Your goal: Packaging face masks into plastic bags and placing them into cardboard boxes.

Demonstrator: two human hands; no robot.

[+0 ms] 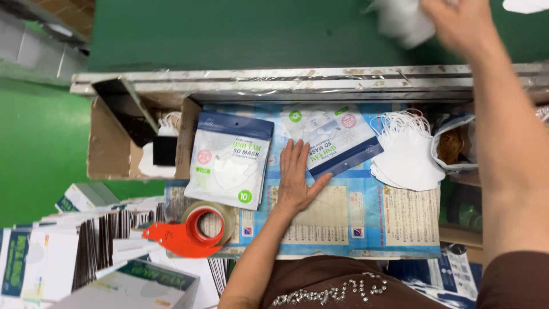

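My left hand point(297, 180) lies flat, fingers together, on the blue printed sheet point(372, 220) that covers the work surface, its thumb touching the lower edge of an empty mask pouch point(337, 137). A filled mask pouch point(229, 160) with a dark blue header lies just left of that hand. My right hand point(460, 23) is raised at the top right over the green surface, closed on a blurred bunch of white masks point(400, 20). A stack of white face masks point(407, 154) with ear loops sits to the right of the empty pouch.
An orange tape dispenser point(191, 232) with a tape roll sits at the sheet's lower left. A cardboard box point(114, 146) holding white masks is at left. Stacks of flat printed cartons point(86, 246) fill the lower left. A metal rail point(286, 77) runs across the top.
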